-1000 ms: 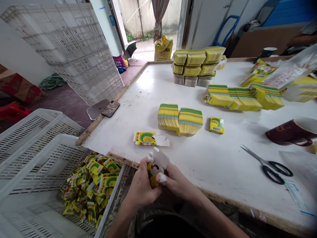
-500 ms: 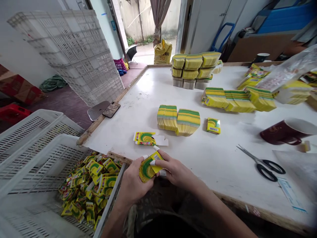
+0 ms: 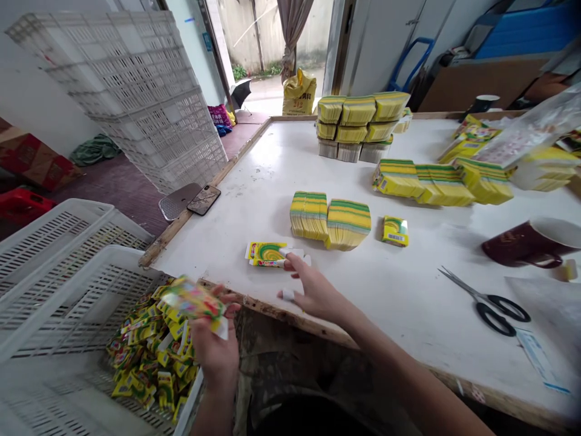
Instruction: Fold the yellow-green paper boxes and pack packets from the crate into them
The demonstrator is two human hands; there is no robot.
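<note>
My left hand (image 3: 216, 339) is over the near edge of a white crate and grips a small yellow-and-green carton (image 3: 193, 301), blurred by motion. Below it, many similar cartons (image 3: 154, 357) lie heaped in the crate (image 3: 95, 303). My right hand (image 3: 313, 287) reaches over the white table, thumb and fingers apart, white covers on some fingertips. Its fingertips are at the right end of a flat yellow carton (image 3: 267, 254) with white flaps; whether they press on it I cannot tell. Just beyond stand two bundles of flat cartons (image 3: 329, 221).
Scissors (image 3: 488, 303) and a dark red mug (image 3: 529, 242) are on the right. One small carton (image 3: 395, 231) lies mid-table. Stacked carton bundles (image 3: 361, 127) stand farther back. A phone (image 3: 204, 200) rests at the left edge, near tall stacked crates (image 3: 136, 91).
My hands have parted. The left has swung left over the crate with the carton, now showing another side. The right has let go and moved forward to the flat carton on the table.
</note>
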